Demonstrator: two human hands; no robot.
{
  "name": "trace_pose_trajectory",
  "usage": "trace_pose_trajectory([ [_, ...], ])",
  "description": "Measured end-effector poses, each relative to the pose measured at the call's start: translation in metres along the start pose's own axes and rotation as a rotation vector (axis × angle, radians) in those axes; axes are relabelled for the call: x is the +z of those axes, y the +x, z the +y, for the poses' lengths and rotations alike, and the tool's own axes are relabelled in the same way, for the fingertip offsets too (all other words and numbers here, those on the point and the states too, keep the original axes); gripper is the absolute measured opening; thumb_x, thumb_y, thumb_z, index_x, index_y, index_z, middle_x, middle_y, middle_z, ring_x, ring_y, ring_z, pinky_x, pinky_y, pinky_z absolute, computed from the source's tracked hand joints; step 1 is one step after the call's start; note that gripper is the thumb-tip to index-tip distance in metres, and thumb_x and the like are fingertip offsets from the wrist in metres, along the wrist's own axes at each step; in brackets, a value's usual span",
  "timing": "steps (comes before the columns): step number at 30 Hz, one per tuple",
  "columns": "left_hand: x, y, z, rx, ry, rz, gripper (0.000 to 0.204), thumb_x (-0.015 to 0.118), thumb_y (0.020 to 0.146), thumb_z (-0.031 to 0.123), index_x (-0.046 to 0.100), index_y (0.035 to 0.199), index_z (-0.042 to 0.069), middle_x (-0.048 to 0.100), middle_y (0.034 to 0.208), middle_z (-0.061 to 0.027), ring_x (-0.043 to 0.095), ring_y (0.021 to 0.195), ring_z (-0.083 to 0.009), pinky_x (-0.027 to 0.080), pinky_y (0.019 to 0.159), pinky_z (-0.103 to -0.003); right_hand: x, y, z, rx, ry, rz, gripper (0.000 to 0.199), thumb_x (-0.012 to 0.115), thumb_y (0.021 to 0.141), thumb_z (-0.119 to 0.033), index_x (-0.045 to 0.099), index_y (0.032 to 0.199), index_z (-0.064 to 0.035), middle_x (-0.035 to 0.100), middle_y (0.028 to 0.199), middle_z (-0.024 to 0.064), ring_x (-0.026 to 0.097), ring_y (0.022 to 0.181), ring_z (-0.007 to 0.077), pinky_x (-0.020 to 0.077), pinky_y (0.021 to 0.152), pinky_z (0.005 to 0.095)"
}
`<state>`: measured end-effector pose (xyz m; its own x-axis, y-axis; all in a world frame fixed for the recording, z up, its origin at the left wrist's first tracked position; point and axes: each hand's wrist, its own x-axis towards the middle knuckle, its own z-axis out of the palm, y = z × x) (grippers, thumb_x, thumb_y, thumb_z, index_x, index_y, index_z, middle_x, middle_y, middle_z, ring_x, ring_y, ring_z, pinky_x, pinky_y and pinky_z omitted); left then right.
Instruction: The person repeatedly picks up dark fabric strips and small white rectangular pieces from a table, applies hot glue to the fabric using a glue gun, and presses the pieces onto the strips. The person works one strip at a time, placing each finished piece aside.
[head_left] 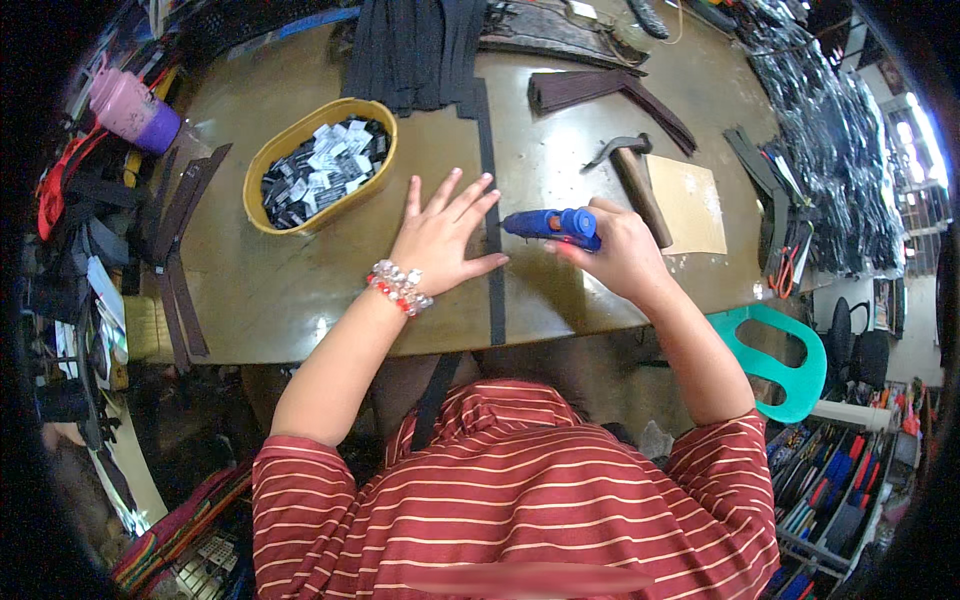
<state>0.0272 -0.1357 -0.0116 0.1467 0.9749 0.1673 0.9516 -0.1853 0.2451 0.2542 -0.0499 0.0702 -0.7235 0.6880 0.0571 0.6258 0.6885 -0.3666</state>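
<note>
My left hand (440, 235) lies with its fingers spread on the table, its fingertips and thumb close to a long black strap (495, 290). The strap runs from the far side down to the near table edge. In my right hand (625, 250) is a blue glue gun (540, 224), gripped with a small red light showing on it. Its nozzle points left and reaches the strap, just beyond my left thumb; whether the tip touches cannot be made out. Left of my left hand stands a yellow tub (262, 165) holding many small black-and-white labels (335, 150).
A hammer (640, 195) rests beside a tan board (690, 205) right of my right hand. Black straps (415, 50) and dark brown strips (585, 90) lie at the back. A pink-purple tumbler (132, 108) stands far left. Orange-handled scissors (787, 270) and a green stool (800, 385) are at right.
</note>
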Motion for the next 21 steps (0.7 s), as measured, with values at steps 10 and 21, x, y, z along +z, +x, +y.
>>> trace_pose_trajectory([
  [10,-0.002,0.002,0.000,-0.057,-0.087,0.001,0.099,0.059,0.073,0.065,0.018,0.147,0.014,0.035,0.147,-0.0065,0.025,0.138,-0.0278,0.006,0.112,-0.058,-0.004,0.032,-0.024,0.036,-0.155,0.016,0.048,0.071,0.072,-0.050,0.068,0.081,-0.0029,0.055,0.085,0.0147,0.062,0.076,0.0319,0.0507,0.071,0.0406],
  [21,-0.004,0.002,-0.002,0.010,-0.161,0.119,0.084,0.066,0.078,0.049,0.028,0.143,0.012,0.045,0.138,-0.0135,0.028,0.137,-0.0306,0.010,0.112,-0.055,-0.024,-0.054,0.130,0.764,0.186,0.903,0.045,0.067,0.080,-0.042,0.065,0.099,-0.0006,0.065,0.094,0.0215,0.063,0.092,0.0350,0.0469,0.082,0.0398],
])
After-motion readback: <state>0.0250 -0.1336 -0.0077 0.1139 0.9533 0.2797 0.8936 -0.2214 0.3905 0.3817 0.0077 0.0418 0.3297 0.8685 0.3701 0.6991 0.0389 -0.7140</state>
